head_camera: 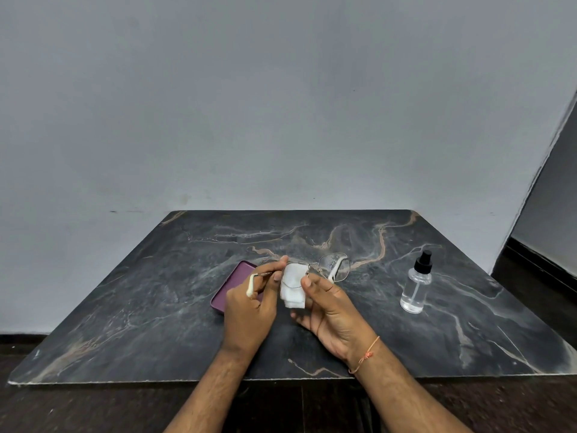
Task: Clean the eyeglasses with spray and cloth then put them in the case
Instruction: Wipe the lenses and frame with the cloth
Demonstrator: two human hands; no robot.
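White folded cloth [293,289] is being pinched over one lens by the right hand [327,310]; the left hand [249,310] is gripping the thin wire-framed eyeglasses [324,268] at the temple.

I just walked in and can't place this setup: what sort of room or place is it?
Probably a plain room in a home or small workspace, not a shop. A dark marble-patterned table stands against a bare grey wall, with dark flooring at the right. On the table are only a spray bottle and a purple case.
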